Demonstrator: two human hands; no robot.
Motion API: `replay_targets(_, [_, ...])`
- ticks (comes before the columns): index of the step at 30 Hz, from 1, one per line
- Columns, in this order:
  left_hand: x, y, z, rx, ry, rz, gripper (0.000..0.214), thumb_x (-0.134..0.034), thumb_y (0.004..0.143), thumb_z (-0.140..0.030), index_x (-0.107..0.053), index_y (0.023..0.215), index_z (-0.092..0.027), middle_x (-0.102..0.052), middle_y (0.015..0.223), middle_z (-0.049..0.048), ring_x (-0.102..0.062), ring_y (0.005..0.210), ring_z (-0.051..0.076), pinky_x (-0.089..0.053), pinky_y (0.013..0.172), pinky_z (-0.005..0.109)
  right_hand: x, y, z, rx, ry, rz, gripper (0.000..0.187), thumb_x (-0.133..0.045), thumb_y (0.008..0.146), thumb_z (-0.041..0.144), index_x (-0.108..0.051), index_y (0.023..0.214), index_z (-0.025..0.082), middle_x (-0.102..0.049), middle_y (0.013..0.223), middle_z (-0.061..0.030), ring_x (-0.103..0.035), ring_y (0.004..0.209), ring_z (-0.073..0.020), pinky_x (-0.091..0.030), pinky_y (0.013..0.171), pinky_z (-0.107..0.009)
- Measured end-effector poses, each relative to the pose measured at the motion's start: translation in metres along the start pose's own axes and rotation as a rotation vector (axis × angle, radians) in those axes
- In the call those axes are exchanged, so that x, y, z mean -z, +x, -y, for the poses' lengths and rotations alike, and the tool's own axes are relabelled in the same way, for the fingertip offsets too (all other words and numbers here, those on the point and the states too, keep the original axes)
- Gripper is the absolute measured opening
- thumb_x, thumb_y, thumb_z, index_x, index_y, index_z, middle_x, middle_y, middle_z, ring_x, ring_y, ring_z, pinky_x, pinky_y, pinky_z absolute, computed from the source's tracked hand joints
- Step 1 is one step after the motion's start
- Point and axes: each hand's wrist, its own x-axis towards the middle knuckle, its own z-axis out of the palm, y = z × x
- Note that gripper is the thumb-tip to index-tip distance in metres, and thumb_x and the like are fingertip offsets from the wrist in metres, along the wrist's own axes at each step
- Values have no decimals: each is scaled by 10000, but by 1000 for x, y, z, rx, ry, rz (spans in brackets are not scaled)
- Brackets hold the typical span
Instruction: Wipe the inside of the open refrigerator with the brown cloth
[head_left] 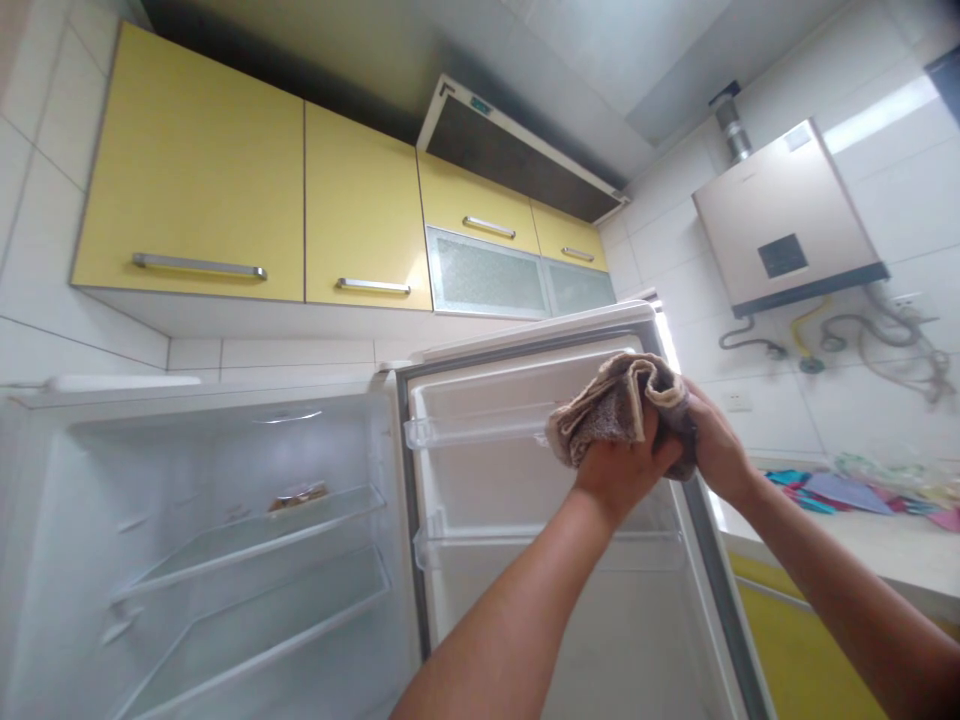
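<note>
A folded brown-grey cloth point(604, 405) with pale edges is bunched in front of the upper part of the open fridge door point(487, 490). My left hand point(626, 460) is closed on it from below, its fingers partly buried in the folds. At the cloth's right side, close to the door's outer edge, my right hand point(709, 435) grips it too; most of its fingers are hidden behind the fabric. The door's upper clear shelf point(472, 428) runs behind the cloth, with the lower clear shelf point(487, 550) beneath.
Left of the door stands the open fridge compartment point(67, 520), with a small packet point(298, 496) on its upper glass shelf point(262, 540). Yellow wall cabinets point(202, 180) hang above. At right are a water heater point(787, 220) and a counter point(877, 545) bearing colourful cloths point(847, 492).
</note>
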Motion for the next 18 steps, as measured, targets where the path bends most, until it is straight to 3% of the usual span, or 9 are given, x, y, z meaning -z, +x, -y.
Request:
replay_targets(5, [10,-15,24,1,43,36,533,-558,904,-263,-456,1414,-379,-443,1569,137,-503,1384,317,-543,871,358,-2,-3,5,-133,143,-31,452,-446,928,563,-599,1283,329,-652,1341,-12,-545,1314,-298,-352,1186,-528])
replay_targets(11, [15,-63,58,132,152,70,586,-531,910,-224,-406,1471,-340,-446,1568,129,-415,1453,310,-546,943,380,-8,-7,15,-86,208,-13,386,-455,954,508,-625,1234,303,-699,1238,-38,-558,1300,-256,-319,1212,-485])
replay_targets(14, [14,-100,78,303,171,39,592,-537,885,-150,-435,1457,-263,-459,1550,172,-331,1496,324,-462,1102,465,-10,-8,15,-67,184,-12,373,-456,958,497,-623,1230,304,-691,1248,-43,-555,1297,-256,-331,1202,-498])
replay_targets(18, [20,-132,89,680,140,-37,681,-582,846,-201,-361,1481,-94,-293,1602,292,-155,1542,394,-313,1198,604,-12,-8,13,-60,98,-41,360,-470,954,495,-620,1226,312,-680,1260,-43,-549,1291,-268,-334,1186,-523])
